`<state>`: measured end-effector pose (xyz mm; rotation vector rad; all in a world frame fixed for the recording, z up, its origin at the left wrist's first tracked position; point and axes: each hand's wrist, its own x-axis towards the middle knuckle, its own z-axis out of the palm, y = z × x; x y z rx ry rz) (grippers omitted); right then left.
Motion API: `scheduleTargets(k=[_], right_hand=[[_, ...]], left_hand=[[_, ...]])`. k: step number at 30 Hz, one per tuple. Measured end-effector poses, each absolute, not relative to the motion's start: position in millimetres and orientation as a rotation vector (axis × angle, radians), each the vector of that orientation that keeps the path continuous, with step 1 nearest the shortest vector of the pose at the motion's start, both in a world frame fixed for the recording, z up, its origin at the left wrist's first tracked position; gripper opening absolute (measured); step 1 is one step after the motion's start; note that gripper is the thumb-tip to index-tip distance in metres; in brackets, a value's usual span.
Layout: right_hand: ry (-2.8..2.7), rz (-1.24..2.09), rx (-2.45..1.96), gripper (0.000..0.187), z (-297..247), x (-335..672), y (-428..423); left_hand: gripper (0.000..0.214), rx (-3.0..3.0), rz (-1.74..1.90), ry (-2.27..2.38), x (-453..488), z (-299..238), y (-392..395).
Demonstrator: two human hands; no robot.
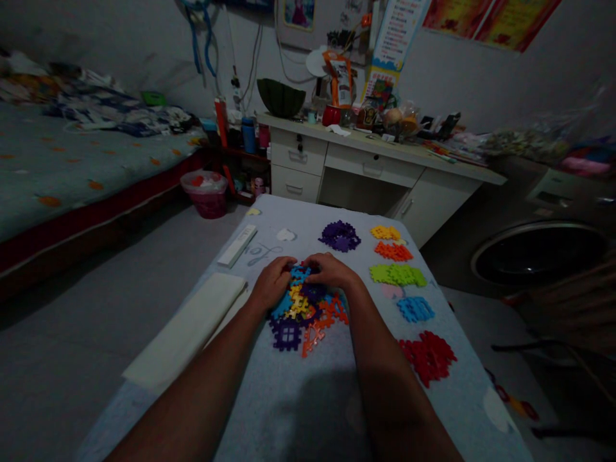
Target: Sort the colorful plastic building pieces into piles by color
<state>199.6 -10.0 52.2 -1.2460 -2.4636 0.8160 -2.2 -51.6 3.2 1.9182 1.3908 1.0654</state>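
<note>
Two hands, the left hand [273, 283] and right hand [333, 269], lay curled over the mixed pile [303, 317] mid-bench [289, 398]; whether they pinched a piece I couldn't tell. Sorted colours, from the purple heap [339, 235] at twelve o'clock to the red heap [428, 356] at four, sat clear, apparently to stay unmixed.

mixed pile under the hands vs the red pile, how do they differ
The mixed pile holds many colours; the red pile is one colour. The left hand and right hand rest on the mixed pile; the red pile lies untouched. The mixed pile sits mid-table; the red pile nearer the right edge. Both are plastic pieces on the table.
</note>
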Motion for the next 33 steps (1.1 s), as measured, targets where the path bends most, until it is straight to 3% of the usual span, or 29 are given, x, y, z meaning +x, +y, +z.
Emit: scheduleTargets(k=[9,15,27,33], right_hand=[[-2.271,0.908,-1.236,0.039,56,211,-10],[-2.150,0.769,-1.381,0.025,51,225,-6],[-1.862,0.617,-1.528,0.018,55,268,1],[-1.801,0.601,-1.517,0.036,70,276,-6]], left_hand=[[0.041,1.944,1.032,1.389,0,6,-52],[0.032,2.059,0.968,1.398,0,6,-51],[0.035,2.079,0.898,1.449,0,5,-49],[0.036,2.090,0.894,1.465,1,5,-50]])
